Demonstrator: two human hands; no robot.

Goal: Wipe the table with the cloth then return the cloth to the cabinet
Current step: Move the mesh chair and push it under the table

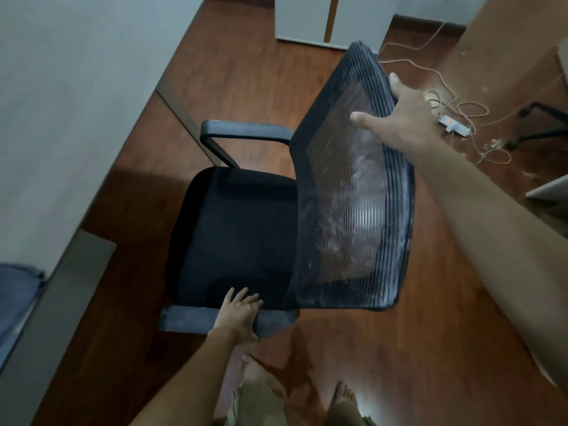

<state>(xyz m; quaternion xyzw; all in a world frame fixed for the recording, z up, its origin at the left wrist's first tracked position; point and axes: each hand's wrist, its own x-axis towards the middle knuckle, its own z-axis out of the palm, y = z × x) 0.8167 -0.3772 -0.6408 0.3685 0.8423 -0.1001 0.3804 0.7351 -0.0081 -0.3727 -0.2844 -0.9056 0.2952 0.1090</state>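
The table (46, 118) is running along the left edge, with a blue cloth (17, 299) lying under its near corner. The left hand (238, 316) is gripping the chair's near armrest (190, 319), fingers curled over it. The right hand (402, 118) is clasping the top edge of the mesh backrest (353, 186), thumb in front.

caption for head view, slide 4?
Left hand grips the office chair's armrest, right hand its mesh backrest.
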